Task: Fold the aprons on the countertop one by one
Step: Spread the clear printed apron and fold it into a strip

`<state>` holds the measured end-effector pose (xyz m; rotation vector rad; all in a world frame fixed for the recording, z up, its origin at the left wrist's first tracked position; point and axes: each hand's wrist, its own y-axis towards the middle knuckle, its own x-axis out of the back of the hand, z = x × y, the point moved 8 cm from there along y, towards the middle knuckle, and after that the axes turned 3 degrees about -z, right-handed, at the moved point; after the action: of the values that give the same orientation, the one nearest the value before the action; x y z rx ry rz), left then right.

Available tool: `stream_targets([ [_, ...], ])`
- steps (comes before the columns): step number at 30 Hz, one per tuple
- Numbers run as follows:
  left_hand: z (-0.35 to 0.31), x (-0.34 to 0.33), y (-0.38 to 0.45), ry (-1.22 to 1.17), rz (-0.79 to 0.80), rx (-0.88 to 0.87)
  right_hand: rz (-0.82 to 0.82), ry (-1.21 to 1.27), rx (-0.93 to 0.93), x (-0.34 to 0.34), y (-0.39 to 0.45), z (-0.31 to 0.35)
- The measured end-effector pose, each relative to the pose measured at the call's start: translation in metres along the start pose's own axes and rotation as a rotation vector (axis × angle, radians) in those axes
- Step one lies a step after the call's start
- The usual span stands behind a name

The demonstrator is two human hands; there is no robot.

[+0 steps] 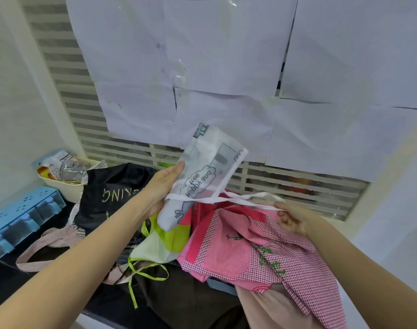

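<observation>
Left hand [163, 186] is up off the counter, fingers and thumb curled round a folded white fabric apron with grey cartoon print [202, 172], holding it as a narrow bundle tilted up toward one o'clock. A white fabric tie strap [217, 199] runs round the bundle's lower part and stretches away toward three o'clock, straight into the right hand [291, 216], whose thumb and curled fingers pinch the strap's end. The strap looks taut between the two hands.

Below them, on the dark countertop [13, 271], the pile waits: a pink checked cloth apron with green lettering [262, 252] at five o'clock of the bundle, directly beneath the right hand; a lime-green and cream apron with thin green ties [160, 243] at six o'clock; a black apron with gold lettering [112, 193] at nine o'clock. A pale pink patterned strap [46, 243] loops at eight o'clock. Far left, a light blue plastic rack [20, 212] and a cream plastic basket of packets [67, 184]. White paper sheets [226, 55] cover the slatted window behind.
</observation>
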<state>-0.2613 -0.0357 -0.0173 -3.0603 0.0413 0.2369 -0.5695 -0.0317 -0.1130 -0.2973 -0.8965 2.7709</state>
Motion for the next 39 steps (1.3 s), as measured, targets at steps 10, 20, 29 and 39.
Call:
stream_targets([
  [10, 0.012, 0.024, 0.004, 0.052, -0.261, -0.015, -0.006, 0.652, 0.104, -0.031, -0.009, 0.041],
  [20, -0.013, -0.033, -0.014, 0.015, 0.242, 0.001, 0.042, 0.344, 0.145, -0.057, -0.006, 0.047],
  [29, 0.037, -0.048, -0.021, 0.818, 0.624, 0.136, 0.631, 0.149, 0.228, -0.135, -0.076, 0.078],
  [39, 0.037, -0.055, -0.014, 0.905, 0.711, 0.126, 0.951, -0.379, 0.333, -0.145, -0.105, 0.088],
])
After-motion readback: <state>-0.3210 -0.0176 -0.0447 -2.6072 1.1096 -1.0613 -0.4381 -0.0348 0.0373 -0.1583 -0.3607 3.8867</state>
